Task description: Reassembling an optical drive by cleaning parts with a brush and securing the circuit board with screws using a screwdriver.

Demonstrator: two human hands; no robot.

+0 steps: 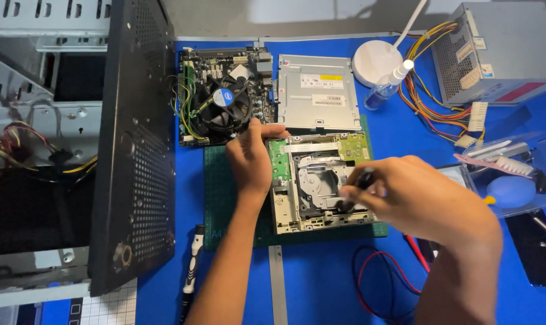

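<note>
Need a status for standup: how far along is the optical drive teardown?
Done: metal cover is off, lying behind the optical drive. In hand: left hand steadies the drive; right hand works a dark tool in the exposed mechanism. Left: green board and mechanism still seated.

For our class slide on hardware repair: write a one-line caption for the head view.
Left hand steadies an opened optical drive on a green mat while the right hand works a dark tool inside it.

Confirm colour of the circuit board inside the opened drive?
Green, on the circuit board beside the left hand; clearest in the head view.
</note>
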